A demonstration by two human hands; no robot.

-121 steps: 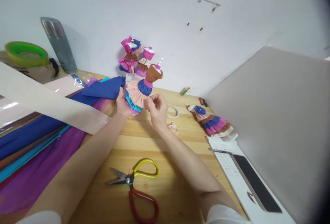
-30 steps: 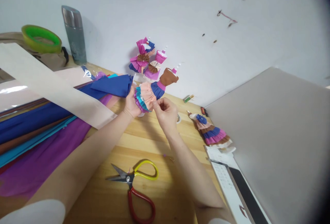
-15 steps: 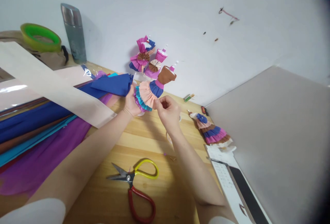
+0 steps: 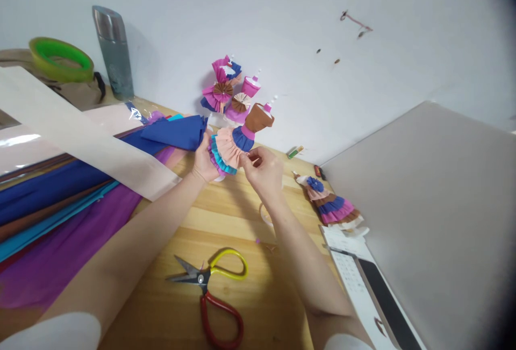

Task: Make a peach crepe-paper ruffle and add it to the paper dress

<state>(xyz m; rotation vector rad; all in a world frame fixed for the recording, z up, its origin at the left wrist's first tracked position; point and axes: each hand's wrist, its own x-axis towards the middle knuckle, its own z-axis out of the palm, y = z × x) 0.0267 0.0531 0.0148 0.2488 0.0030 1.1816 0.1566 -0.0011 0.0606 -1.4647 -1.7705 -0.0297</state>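
Note:
Above the table I hold up a miniature dress form in a ruffled paper dress [image 4: 229, 147], tilted to the right. Its bodice is brown, and the skirt layers run blue, peach, turquoise and purple. My left hand [image 4: 205, 161] supports the skirt from behind on its left side, most of the fingers hidden by it. At the right edge of the peach layer, my right hand [image 4: 263, 171] pinches the ruffle between thumb and forefinger. Just behind stand two more dressed forms, one with a pink ruffled top [image 4: 220, 84] and one with a pink bodice [image 4: 251, 87].
Open scissors [image 4: 205, 277] with yellow and red handles lie in front. Coloured crepe paper [image 4: 76, 183] and a pale strip [image 4: 100, 140] cover the left. Behind are a tape roll [image 4: 60, 59] and a bottle [image 4: 115, 54]. Another dressed form [image 4: 330, 204] lies right, near a white board [image 4: 363, 280].
The right fingers have shifted very slightly at the peach ruffle, still pinching it. The view has moved a little; the dress stays in nearly the same place.

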